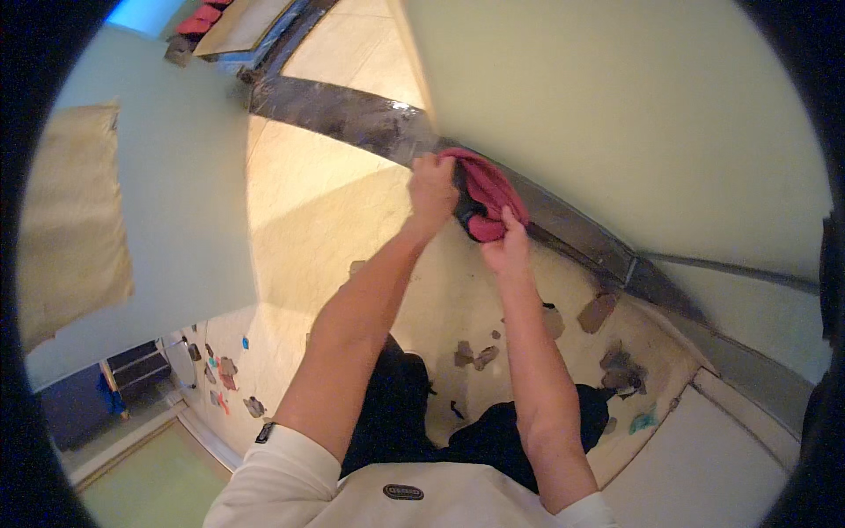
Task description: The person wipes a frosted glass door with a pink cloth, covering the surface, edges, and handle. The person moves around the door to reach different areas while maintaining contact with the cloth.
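Note:
A red and black fabric piece point(492, 188) is stretched between my two hands, in front of me and above the floor. My left hand point(432, 188) is closed around its left end, where the black part shows. At the lower right end, my right hand point(508, 247) pinches the red cloth with the thumb on top. The piece is folded and curved, so its exact kind cannot be told. Both forearms reach forward over my dark trousers point(396, 396).
Several scraps point(475, 355) lie scattered on the pale floor point(317, 191). A dark strip point(568, 224) runs along the foot of the pale green wall point(594, 99) at right. A tan sheet point(76, 224) rests on a pale green surface point(185, 218) at left. Red pieces point(198, 20) sit at upper left.

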